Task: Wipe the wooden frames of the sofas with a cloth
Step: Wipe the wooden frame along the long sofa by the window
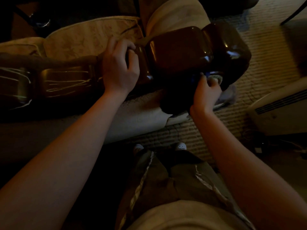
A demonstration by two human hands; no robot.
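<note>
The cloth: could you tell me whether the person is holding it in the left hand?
No, the cloth is gripped by the right hand against the armrest's end, while the left hand rests on the wooden armrest.

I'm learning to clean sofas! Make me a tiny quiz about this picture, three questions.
1. True or false: the left hand rests on the glossy wooden armrest.
2. Which hand holds the cloth? A) left B) right C) neither
3. Fill in: the cloth is pressed against the armrest's rounded ____ end, near the carpet.

Key:
1. True
2. B: the right hand grips it
3. Front; its exact contact spot is too dark to tell.
</note>
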